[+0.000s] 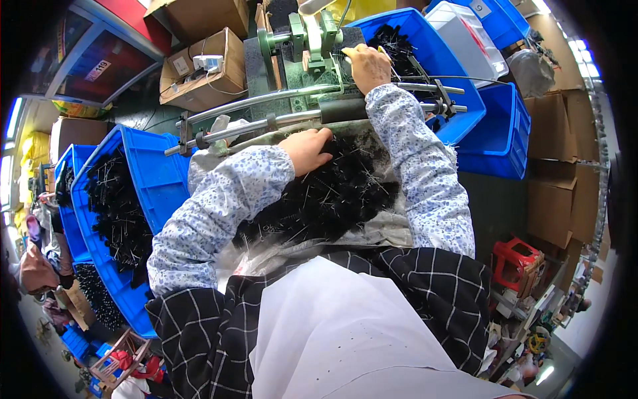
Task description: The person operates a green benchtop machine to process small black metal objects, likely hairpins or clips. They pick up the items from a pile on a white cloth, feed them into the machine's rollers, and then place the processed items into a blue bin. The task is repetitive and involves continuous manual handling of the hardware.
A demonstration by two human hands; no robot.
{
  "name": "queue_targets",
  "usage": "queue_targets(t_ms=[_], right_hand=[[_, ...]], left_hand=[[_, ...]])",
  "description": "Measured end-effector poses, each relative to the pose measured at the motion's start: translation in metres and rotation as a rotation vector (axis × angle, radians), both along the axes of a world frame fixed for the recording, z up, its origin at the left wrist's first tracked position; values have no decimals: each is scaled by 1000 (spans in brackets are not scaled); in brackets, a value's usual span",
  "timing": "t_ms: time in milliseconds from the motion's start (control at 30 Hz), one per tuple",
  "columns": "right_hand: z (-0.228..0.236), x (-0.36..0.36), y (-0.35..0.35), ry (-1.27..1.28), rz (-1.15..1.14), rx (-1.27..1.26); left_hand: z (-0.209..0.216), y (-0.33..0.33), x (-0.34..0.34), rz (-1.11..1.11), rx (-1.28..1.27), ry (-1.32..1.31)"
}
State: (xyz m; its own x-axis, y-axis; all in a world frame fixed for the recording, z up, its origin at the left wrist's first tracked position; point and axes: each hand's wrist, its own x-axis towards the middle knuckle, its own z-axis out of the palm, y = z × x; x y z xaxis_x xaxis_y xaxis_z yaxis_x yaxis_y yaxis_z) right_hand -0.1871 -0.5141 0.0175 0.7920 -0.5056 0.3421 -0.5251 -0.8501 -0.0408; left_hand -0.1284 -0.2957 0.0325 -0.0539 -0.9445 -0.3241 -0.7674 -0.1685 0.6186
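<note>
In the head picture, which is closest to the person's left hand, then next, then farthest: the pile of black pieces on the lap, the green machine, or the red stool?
Measured from the left hand:
1. Pile of black pieces, right under the hand, touching it.
2. Green machine, up ahead, where the right hand rests.
3. Red stool, far off at the lower right on the floor.

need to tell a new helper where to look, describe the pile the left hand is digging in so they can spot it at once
Start at the green machine at the top. Below its two metal rails, in the person's lap, a grey sheet holds the pile of small black pieces with thin metal pins, with the left hand resting on it. Unlike similar black parts nearby, it is not in a blue bin.
</note>
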Motion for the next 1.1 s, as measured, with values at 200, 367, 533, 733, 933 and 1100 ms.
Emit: queue_targets(t_ms=[200,367,533,733,933,1100], right_hand=[[-11,0,-8,-72,68,-26],[-12,3,-11,-111,103,9],[-2,2,-11,38,122,36],[-5,-18,-11,-7,-48,-48],[-5,-20,-11,-34,-63,-74],[2,-24,-4,9,-143,-27]], left_hand=[[4,-8,-4,-47,89,-19],[10,-6,2,-1,122,96],[35,4,11,-8,126,208],[54,28,23,37,120,286],[45,32,22,-4,171,179],[36,34,22,-52,-87,-20]])
